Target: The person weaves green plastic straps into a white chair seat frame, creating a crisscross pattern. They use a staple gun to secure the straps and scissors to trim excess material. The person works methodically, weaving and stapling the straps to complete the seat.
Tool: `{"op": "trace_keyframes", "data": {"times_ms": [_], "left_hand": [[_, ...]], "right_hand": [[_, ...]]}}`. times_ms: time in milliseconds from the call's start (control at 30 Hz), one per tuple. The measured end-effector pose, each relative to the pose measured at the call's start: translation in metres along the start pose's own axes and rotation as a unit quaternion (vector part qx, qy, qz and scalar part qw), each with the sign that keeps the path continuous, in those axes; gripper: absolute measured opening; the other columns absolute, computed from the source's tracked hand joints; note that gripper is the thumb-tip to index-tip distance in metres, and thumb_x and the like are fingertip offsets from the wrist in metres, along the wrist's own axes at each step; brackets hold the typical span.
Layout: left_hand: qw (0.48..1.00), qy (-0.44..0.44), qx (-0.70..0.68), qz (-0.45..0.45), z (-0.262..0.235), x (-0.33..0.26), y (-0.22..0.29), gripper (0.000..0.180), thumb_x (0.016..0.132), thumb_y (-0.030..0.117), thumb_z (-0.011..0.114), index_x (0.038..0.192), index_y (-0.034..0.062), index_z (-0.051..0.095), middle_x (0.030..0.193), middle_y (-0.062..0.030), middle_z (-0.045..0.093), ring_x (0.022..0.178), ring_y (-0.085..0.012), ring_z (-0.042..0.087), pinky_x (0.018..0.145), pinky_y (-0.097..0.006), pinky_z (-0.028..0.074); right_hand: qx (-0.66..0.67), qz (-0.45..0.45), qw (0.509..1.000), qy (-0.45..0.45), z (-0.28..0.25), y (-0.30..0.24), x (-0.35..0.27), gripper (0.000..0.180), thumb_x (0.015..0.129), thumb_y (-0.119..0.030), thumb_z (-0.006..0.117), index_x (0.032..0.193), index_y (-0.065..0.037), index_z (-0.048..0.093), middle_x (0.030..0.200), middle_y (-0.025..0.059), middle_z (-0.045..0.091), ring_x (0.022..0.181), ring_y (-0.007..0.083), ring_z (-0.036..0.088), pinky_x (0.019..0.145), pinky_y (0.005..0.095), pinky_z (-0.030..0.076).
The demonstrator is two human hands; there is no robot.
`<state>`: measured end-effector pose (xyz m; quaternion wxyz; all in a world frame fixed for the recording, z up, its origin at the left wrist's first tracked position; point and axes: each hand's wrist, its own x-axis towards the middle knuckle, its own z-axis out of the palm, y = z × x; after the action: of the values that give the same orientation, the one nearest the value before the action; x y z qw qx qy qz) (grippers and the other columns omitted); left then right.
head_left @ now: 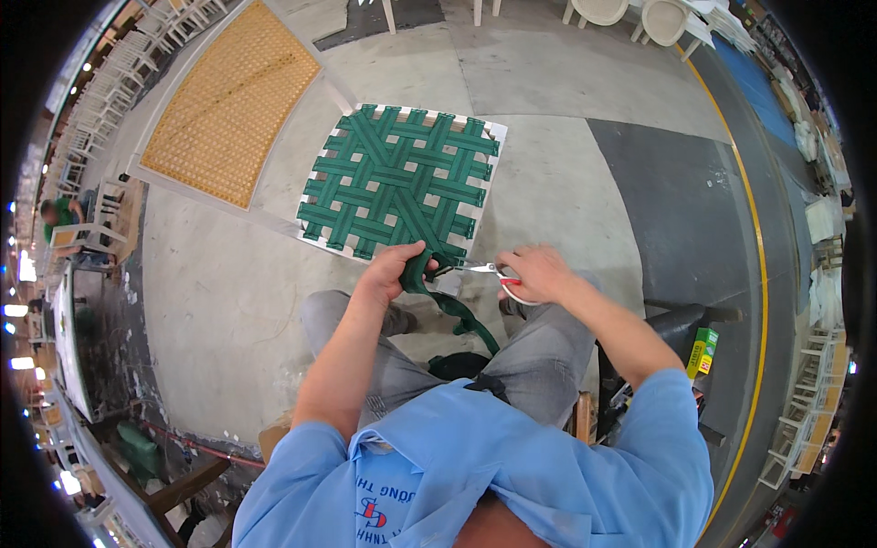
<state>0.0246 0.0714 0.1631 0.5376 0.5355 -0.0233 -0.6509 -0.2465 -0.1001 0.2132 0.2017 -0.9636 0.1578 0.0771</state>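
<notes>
His left hand [395, 272] pinched the green strap [461, 315] at the woven frame [402, 178]; his right hand [539, 274] gripped scissors [477, 268], blades seemingly open. A slack strap could slip, cutting crooked.

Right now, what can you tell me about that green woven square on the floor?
The frame is a square, pale at its edges, laced with flat green webbing in an interwoven criss-cross. It lies flat on the concrete floor before the seated person's knees. A loose strap trails from its near edge; the left hand grips that strap while the right hand holds scissors to it.
</notes>
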Motion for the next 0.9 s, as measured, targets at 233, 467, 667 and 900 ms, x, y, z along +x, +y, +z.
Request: {"op": "trace_keyframes", "data": {"times_ms": [233, 467, 667, 900], "left_hand": [[0.998, 0.023, 0.061, 0.011, 0.010, 0.002, 0.005, 0.027, 0.103, 0.023, 0.062, 0.103, -0.0032, 0.070, 0.085, -0.0109, 0.072, 0.069, -0.0174, 0.067, 0.062, -0.030, 0.056], [0.997, 0.035, 0.064, 0.001, 0.005, -0.010, 0.010, 0.027, 0.102, 0.020, 0.063, 0.105, -0.0058, 0.069, 0.084, -0.0098, 0.071, 0.069, -0.0159, 0.066, 0.059, -0.029, 0.056], [0.997, 0.008, 0.071, 0.021, 0.015, -0.028, 0.010, 0.027, 0.102, 0.025, 0.063, 0.105, -0.0015, 0.069, 0.086, -0.0089, 0.071, 0.071, -0.0165, 0.067, 0.057, -0.031, 0.054], [0.979, -0.146, 0.121, -0.080, 0.040, -0.061, -0.051, 0.025, 0.104, 0.023, 0.060, 0.121, 0.0053, 0.065, 0.096, -0.0064, 0.072, 0.081, -0.0171, 0.069, 0.061, -0.031, 0.056]], "right_hand": [[-0.097, -0.108, 0.987, -0.075, 0.025, 0.024, 0.069, 0.047, 0.084, -0.045, 0.077, 0.123, -0.021, 0.063, 0.100, 0.0093, 0.069, 0.098, 0.0318, 0.068, 0.086, 0.0497, 0.048], [-0.111, -0.182, 0.970, -0.120, 0.018, 0.030, 0.097, 0.049, 0.083, -0.038, 0.076, 0.127, -0.022, 0.063, 0.098, 0.0069, 0.070, 0.100, 0.0289, 0.069, 0.087, 0.0473, 0.047], [-0.101, -0.185, 0.972, -0.101, 0.025, 0.001, 0.099, 0.048, 0.085, -0.043, 0.073, 0.126, -0.020, 0.064, 0.094, 0.0088, 0.072, 0.093, 0.0332, 0.070, 0.079, 0.0485, 0.052], [0.126, 0.076, 0.979, 0.144, 0.004, 0.015, -0.003, 0.048, 0.087, -0.042, 0.075, 0.126, -0.016, 0.063, 0.098, 0.0125, 0.075, 0.089, 0.0359, 0.072, 0.074, 0.0473, 0.055]]}}
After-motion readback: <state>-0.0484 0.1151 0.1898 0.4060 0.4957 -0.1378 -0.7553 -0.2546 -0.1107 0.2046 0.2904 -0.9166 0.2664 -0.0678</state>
